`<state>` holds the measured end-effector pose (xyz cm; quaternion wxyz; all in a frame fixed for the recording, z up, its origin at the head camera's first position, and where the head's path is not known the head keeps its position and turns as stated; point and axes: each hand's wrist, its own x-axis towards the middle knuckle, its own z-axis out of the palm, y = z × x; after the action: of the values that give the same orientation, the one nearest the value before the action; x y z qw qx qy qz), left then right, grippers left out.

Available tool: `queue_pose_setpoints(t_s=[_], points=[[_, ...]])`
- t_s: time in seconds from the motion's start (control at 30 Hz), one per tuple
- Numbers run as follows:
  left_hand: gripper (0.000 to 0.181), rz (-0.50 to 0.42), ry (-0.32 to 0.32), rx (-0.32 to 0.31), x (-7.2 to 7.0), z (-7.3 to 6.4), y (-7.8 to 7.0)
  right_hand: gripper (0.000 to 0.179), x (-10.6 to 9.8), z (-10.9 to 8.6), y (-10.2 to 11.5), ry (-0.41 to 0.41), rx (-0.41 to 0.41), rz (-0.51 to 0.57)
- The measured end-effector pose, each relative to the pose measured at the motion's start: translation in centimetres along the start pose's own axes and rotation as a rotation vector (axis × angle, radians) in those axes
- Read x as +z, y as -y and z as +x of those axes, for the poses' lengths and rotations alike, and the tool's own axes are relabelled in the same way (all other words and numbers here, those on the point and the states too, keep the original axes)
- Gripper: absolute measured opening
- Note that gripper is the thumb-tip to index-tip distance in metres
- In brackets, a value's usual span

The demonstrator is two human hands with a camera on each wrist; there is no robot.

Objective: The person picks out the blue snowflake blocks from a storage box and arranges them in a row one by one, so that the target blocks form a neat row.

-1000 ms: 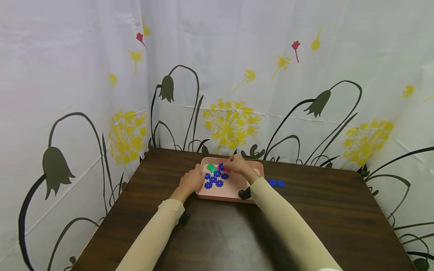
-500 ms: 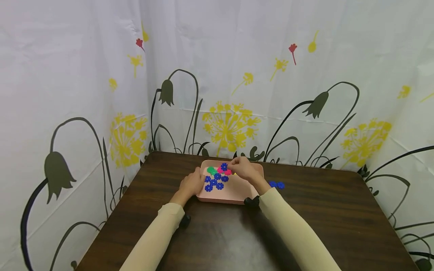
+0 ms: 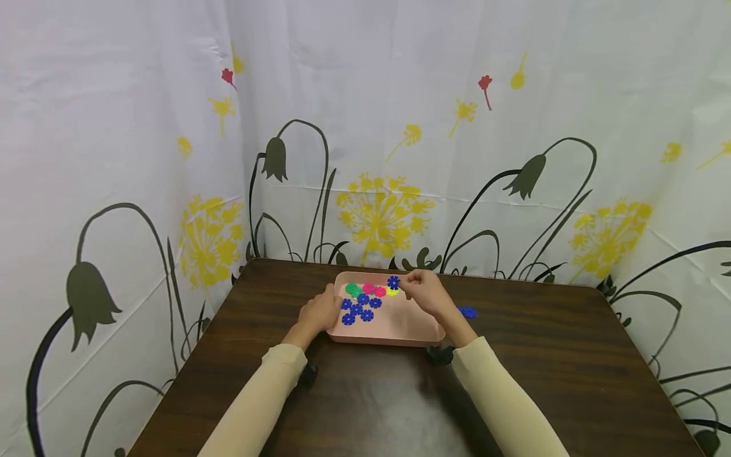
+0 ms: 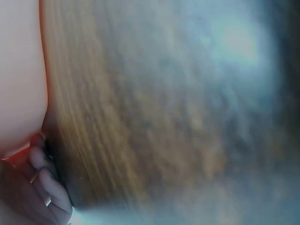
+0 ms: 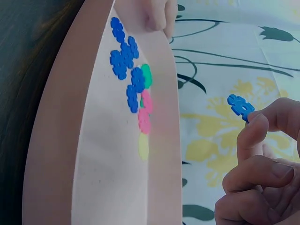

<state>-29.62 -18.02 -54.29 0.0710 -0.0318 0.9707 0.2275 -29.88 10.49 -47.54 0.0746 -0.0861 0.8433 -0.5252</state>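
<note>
A pink tray (image 3: 408, 324) lies on the dark table, and my left hand (image 3: 320, 311) grips its left side. In the left wrist view, bent fingers (image 4: 55, 190) show at the tray's edge. Between thumb and forefinger, my right hand (image 3: 429, 294) pinches a blue flower-shaped disc (image 5: 241, 107), raised above the back of the tray. Several blue discs (image 3: 356, 310) lie in the tray's left half. Behind them are green discs (image 3: 352, 289), pink discs (image 3: 379, 291) and a yellow disc (image 3: 392, 292).
Blue discs (image 3: 469, 312) lie on the wooden table (image 3: 537, 355) just right of the tray, partly hidden by my right wrist. A white curtain (image 3: 365, 76) with printed flowers hangs behind the table's back edge.
My right hand has moved right with the blue disc, away from the pink discs, uncovering them and the yellow one. My left hand stays at the tray's left side.
</note>
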Motion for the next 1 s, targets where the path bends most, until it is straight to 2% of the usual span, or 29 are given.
queue_pose_setpoints(t_s=[0.37,0.5,0.83,1.0], points=[[0.048,0.014,0.019,0.001,-0.4,-0.2,-0.2,0.018,-2.7,-1.2,-1.3,-0.098,-0.024,0.017],[0.048,0.015,0.022,0.006,-0.5,-0.2,-0.3,0.018,-3.6,-1.4,-2.1,-0.125,-0.003,0.008],[0.049,0.006,0.033,0.008,-0.3,-0.4,-0.1,0.022,-6.0,-2.6,-3.2,-0.174,0.045,0.115],[0.048,0.01,0.024,0.02,-0.3,0.0,0.0,0.021,-7.4,-3.0,-4.0,-0.204,0.068,0.119]])
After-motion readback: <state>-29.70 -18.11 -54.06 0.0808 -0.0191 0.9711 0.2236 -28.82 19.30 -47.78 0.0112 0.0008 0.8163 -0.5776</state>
